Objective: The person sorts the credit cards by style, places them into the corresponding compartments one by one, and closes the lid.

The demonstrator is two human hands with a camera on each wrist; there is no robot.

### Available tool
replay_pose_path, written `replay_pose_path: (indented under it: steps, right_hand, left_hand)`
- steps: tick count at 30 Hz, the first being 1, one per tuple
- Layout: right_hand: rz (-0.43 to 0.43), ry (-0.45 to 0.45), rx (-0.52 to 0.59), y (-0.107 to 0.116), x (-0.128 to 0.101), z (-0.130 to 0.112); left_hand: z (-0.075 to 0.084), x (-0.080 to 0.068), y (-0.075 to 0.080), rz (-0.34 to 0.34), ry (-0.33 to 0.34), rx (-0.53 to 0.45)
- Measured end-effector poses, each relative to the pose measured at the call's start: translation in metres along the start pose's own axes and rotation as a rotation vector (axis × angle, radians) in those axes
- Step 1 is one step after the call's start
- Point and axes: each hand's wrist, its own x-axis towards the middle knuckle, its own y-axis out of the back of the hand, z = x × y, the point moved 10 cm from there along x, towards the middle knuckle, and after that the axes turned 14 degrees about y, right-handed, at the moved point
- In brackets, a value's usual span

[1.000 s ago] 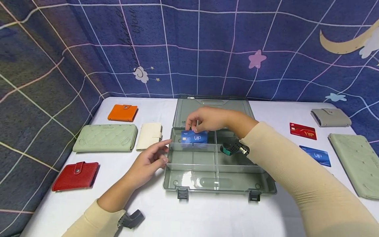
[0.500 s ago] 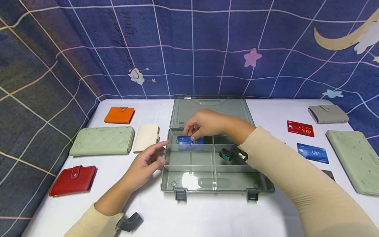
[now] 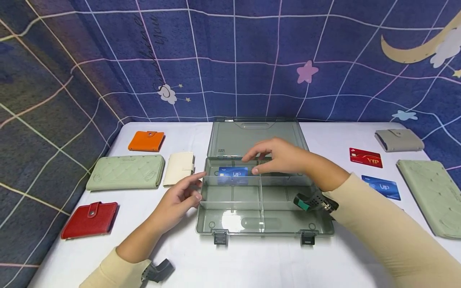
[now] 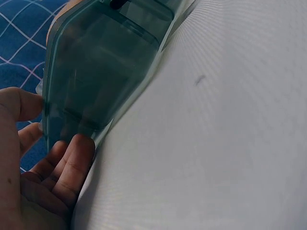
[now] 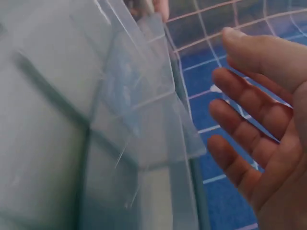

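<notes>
A blue VIP card point(image 3: 233, 174) lies in the back left compartment of a grey translucent divided box point(image 3: 230, 233) with its lid laid back. My right hand point(image 3: 279, 157) hovers over the back row, just right of the card, its fingers apart and nothing between them. In the right wrist view the same hand point(image 5: 268, 115) shows loosely bent fingers, and the card point(image 5: 123, 86) is seen blurred through the clear divider. My left hand point(image 3: 176, 202) rests its fingertips against the box's left wall. In the left wrist view that hand point(image 4: 48, 167) touches the box's side point(image 4: 96, 72).
On the left are an orange card holder point(image 3: 146, 141), a pale green wallet point(image 3: 125, 172), a cream card holder point(image 3: 179, 168) and a red wallet point(image 3: 89, 220). On the right are a red VIP card point(image 3: 365, 157), another blue card point(image 3: 382, 187), a grey wallet point(image 3: 399, 140) and a green wallet point(image 3: 432, 196).
My right hand has let go of the blue card, which now lies lower in the back left compartment, and has moved up and right. The left hand stays at the box.
</notes>
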Motion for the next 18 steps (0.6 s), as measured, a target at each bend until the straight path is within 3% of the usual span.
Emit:
replay_pose_path:
  steps: [8,18]
  right_hand:
    - [0.098,-0.096,-0.038,0.023,-0.068,0.006]
    - [0.219,-0.205,-0.181,0.055,-0.155,0.01]
  left_hand:
    - [0.001,0.0,-0.001,-0.003,-0.007,0.004]
    - [0.001,0.0,0.0,-0.003,-0.01,0.005]
